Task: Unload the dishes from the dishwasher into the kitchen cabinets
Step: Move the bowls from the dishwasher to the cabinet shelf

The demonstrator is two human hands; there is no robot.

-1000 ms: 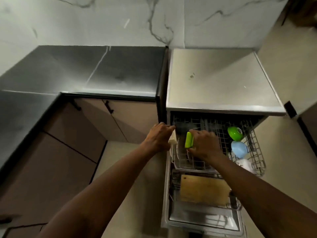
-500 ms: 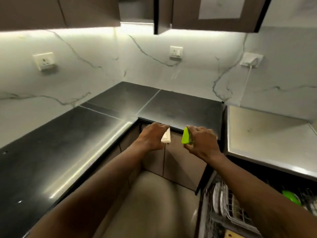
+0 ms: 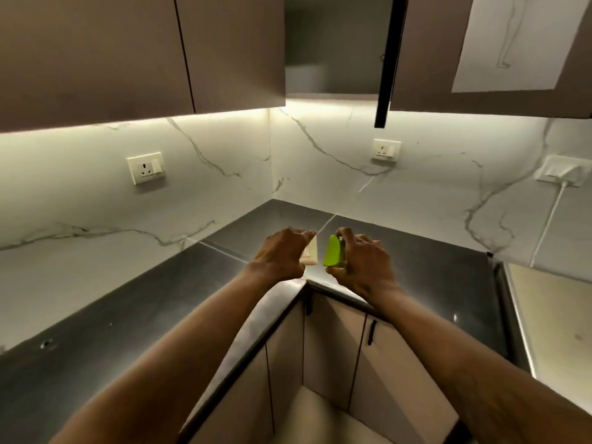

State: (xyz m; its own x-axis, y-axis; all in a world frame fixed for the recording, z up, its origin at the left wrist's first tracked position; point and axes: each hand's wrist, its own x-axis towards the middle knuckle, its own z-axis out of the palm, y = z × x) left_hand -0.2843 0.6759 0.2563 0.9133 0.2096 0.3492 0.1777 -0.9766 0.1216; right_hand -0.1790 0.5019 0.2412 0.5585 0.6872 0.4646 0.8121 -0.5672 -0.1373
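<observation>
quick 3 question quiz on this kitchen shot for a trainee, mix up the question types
1. True or false: the right hand holds a green item.
2. What colour is the item in the left hand: A red, B cream, C blue?
3. Fill in: the upper cabinet straight ahead stands ____.

Key: 1 true; 2 B; 3 open.
</observation>
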